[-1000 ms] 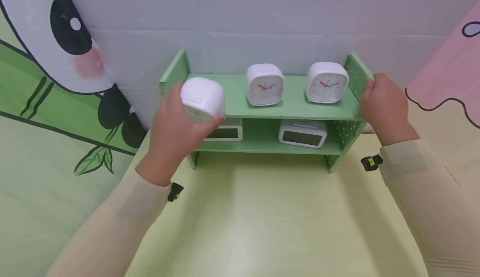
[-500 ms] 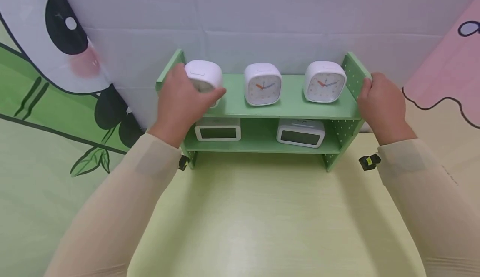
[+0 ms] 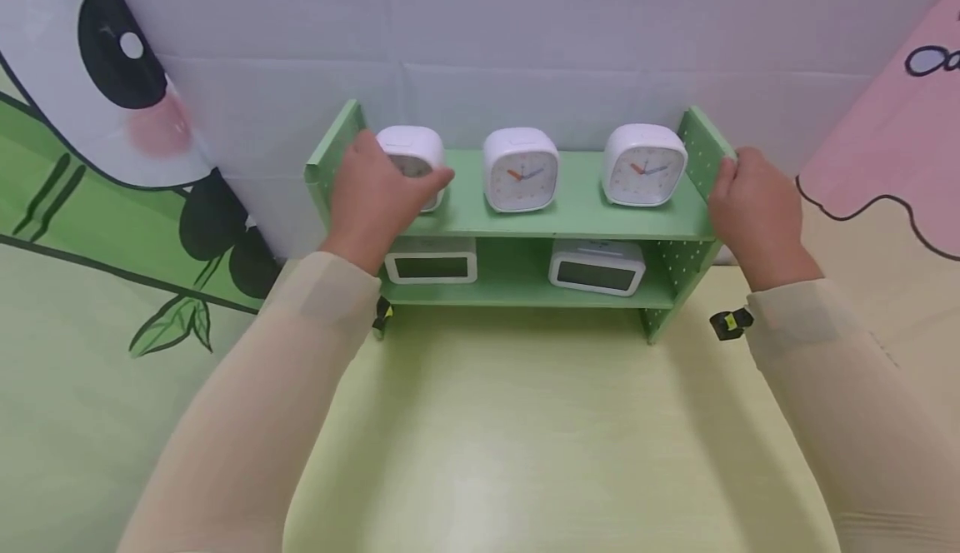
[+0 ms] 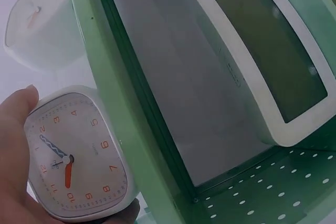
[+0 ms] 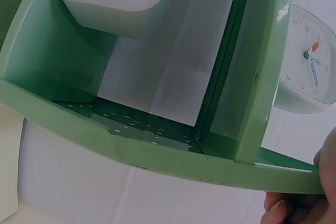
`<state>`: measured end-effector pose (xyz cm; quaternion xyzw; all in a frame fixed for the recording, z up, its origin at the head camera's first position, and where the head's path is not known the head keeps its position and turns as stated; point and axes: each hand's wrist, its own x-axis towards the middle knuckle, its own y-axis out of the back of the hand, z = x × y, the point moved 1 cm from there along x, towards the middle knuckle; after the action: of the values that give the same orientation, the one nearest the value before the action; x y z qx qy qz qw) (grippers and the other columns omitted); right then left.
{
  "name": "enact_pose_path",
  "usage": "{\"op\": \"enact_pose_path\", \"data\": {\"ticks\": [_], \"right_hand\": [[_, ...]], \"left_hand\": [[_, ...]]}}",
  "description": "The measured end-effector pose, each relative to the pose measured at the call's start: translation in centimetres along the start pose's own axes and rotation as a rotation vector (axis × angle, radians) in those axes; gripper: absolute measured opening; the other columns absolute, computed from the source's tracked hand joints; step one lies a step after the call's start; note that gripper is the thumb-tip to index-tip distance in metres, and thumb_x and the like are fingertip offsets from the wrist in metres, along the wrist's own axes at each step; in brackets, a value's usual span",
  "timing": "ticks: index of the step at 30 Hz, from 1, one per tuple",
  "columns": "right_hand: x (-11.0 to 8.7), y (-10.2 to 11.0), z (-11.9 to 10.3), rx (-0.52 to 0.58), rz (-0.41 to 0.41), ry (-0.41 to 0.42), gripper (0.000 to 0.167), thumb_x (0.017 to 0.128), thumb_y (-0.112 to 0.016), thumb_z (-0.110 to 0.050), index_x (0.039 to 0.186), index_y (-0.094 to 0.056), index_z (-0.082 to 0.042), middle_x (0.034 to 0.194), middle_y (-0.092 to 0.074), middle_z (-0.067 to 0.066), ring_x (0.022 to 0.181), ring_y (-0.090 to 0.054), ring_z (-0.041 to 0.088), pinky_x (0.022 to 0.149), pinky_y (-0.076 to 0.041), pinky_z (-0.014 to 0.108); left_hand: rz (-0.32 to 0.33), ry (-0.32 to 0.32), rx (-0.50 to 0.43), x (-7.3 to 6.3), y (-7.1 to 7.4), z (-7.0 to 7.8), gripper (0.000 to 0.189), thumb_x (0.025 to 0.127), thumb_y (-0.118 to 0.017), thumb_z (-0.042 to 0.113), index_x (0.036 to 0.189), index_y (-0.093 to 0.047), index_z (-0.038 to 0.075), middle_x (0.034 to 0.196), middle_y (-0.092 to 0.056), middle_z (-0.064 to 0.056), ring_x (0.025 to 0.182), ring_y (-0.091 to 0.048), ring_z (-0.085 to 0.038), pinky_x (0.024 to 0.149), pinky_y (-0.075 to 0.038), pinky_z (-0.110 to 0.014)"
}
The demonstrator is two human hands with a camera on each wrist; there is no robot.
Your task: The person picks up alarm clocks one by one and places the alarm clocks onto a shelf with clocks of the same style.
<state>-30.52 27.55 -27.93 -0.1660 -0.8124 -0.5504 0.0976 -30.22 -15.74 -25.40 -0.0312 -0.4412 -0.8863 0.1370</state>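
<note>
On the left end of the green shelf's (image 3: 577, 218) upper board stands a white square alarm clock (image 4: 79, 156). My left hand (image 3: 375, 195) grips it from the side, thumb and fingers on opposite edges, hiding part of its dial in the head view. Two matching alarm clocks stand on the same board, one in the middle (image 3: 521, 171) and one at the right (image 3: 645, 166). My right hand (image 3: 756, 210) holds the upper edge of the shelf's right side panel (image 3: 707, 153), with fingers wrapped around its outer face in the right wrist view.
Two white digital clocks with dark screens, one left (image 3: 432, 266) and one right (image 3: 597, 273), sit on the lower board. The shelf stands on a pale yellow-green table (image 3: 487, 420). Behind it hangs a light cloth (image 3: 517, 28) printed with cartoon figures.
My left hand has carried its alarm clock back and set it onto the upper board, turning the dial more toward the front. My right hand keeps its hold on the side panel.
</note>
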Motion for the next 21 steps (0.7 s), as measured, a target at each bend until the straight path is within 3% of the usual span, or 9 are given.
{"op": "enact_pose_path", "data": {"ticks": [5,12,17,21], "right_hand": [[0.1,0.2,-0.1,0.008,0.008,-0.015,0.065,0.110,-0.019,-0.035,0.143,-0.040,0.017,0.113,-0.055,0.040,0.094,-0.056,0.053,0.073,-0.044,0.066],[0.2,0.2,-0.2,0.013,0.009,-0.010,0.065,0.110,-0.019,-0.035,0.144,-0.040,0.017,0.114,-0.055,0.040,0.095,-0.055,0.053,0.074,-0.045,0.066],[0.1,0.2,0.1,0.016,-0.004,-0.029,0.066,0.110,-0.018,-0.035,0.146,-0.038,0.016,0.117,-0.055,0.040,0.096,-0.055,0.053,0.075,-0.045,0.066],[0.0,0.5,0.3,0.028,-0.029,-0.054,0.068,0.109,-0.018,-0.038,0.149,-0.035,0.015,0.120,-0.053,0.041,0.099,-0.054,0.053,0.078,-0.045,0.067]], "left_hand": [[0.006,0.013,-0.026,0.5,-0.3,0.3,0.119,0.074,-0.071,0.078,0.155,-0.018,0.009,0.139,-0.047,-0.016,0.112,-0.054,-0.033,0.091,-0.051,-0.046],[0.005,0.020,-0.018,0.5,-0.3,0.6,0.120,0.074,-0.071,0.078,0.156,-0.015,0.010,0.144,-0.042,-0.015,0.118,-0.051,-0.033,0.094,-0.050,-0.045],[0.053,-0.042,0.043,-0.3,-0.2,0.7,0.120,0.077,-0.068,0.078,0.160,-0.012,0.011,0.150,-0.035,-0.013,0.128,-0.043,-0.032,0.100,-0.047,-0.047],[0.140,-0.130,0.099,-1.8,0.5,1.0,0.103,0.088,-0.064,0.065,0.160,-0.018,0.006,0.154,-0.034,-0.014,0.134,-0.038,-0.033,0.107,-0.040,-0.048]]}}
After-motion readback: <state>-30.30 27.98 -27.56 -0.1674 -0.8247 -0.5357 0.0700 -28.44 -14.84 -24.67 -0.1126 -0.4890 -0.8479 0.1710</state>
